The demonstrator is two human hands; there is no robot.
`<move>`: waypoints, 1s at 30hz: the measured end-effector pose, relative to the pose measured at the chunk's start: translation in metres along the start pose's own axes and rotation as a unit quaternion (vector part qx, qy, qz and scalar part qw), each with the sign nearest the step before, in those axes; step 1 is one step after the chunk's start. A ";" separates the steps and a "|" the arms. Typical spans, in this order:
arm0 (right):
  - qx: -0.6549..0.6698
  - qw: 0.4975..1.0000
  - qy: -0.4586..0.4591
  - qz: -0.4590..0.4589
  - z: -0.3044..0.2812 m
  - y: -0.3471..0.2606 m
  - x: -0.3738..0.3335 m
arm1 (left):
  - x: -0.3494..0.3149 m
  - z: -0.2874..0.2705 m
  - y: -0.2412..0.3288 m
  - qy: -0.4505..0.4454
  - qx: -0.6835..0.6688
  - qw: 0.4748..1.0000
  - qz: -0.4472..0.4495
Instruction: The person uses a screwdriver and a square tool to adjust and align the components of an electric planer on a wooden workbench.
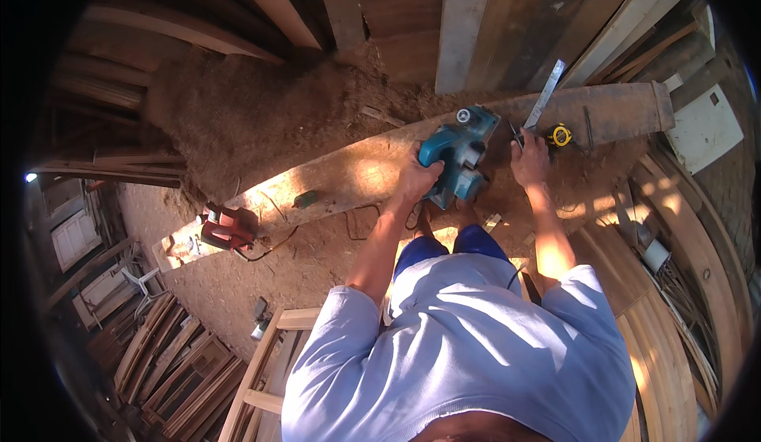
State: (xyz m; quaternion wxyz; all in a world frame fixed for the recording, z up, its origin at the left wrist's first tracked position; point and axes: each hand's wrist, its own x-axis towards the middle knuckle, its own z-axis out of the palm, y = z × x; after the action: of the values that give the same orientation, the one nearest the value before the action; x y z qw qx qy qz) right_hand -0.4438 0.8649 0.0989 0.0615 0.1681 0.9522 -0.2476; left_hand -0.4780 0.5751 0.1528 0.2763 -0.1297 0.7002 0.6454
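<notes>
A teal electric planer (460, 153) rests on a long wooden board (357, 160). My left hand (418, 176) is closed round its rear handle. To the right, my right hand (529, 160) is closed at the near end of a metal square (545, 93), whose pale blade points away from me. A thin dark piece shows at those fingertips; its kind is unclear. Close by on the board lies a yellow tape measure (560, 134). A red power tool (228, 226) sits at the board's left end, and a small green object (305, 198) lies between the tools.
Wood shavings (238, 117) heap up beyond the board. Planks (464, 30) lean along the far side. A wooden frame (258, 378) stands near left, with stacked timber (170, 355) farther left. Curved boards (682, 212) crowd the right. A cord (273, 250) trails by the red tool.
</notes>
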 end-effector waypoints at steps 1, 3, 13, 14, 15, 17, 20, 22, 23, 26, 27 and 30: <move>0.054 0.998 0.002 -0.012 0.001 -0.003 -0.001 | -0.004 -0.008 -0.012 -0.004 -0.075 0.997 -0.014; 0.218 0.970 -0.096 0.051 0.012 -0.023 -0.006 | -0.009 -0.021 -0.038 -0.002 -0.203 0.978 -0.047; 0.515 0.822 -0.242 0.000 0.057 -0.110 -0.060 | -0.021 -0.052 -0.063 0.069 -0.420 0.897 -0.118; 0.537 0.801 -0.266 0.005 0.059 -0.110 -0.062 | -0.019 -0.053 -0.072 0.073 -0.428 0.894 -0.111; 0.558 0.774 -0.299 0.011 0.049 -0.129 -0.067 | -0.023 -0.060 -0.087 0.087 -0.437 0.889 -0.106; 0.564 0.760 -0.321 0.029 0.043 -0.141 -0.069 | -0.021 -0.059 -0.096 0.095 -0.374 0.921 -0.051; 0.543 0.779 -0.310 0.042 0.050 -0.151 -0.072 | -0.013 -0.068 -0.106 0.141 -0.237 0.961 -0.027; 0.549 0.780 -0.299 0.037 0.048 -0.157 -0.077 | -0.009 -0.079 -0.105 0.165 -0.109 0.979 -0.051; 0.531 0.791 -0.299 0.045 0.050 -0.161 -0.077 | -0.008 -0.080 -0.104 0.198 0.013 0.978 -0.071; 0.424 0.851 -0.300 0.073 0.055 -0.164 -0.074 | -0.005 -0.077 -0.093 0.218 0.268 0.933 -0.105; 0.354 0.880 -0.308 0.078 0.056 -0.169 -0.069 | -0.005 -0.087 -0.091 0.192 0.283 0.934 -0.103; 0.235 0.931 -0.273 0.058 0.064 -0.185 -0.072 | -0.005 -0.108 -0.094 0.108 0.264 0.958 -0.041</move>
State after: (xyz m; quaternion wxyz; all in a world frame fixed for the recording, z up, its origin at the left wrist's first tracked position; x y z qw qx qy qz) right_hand -0.4387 0.6606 0.1406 0.2921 0.1584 0.8017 -0.4969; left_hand -0.4472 0.4561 0.0792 0.2496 -0.1499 0.8654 0.4078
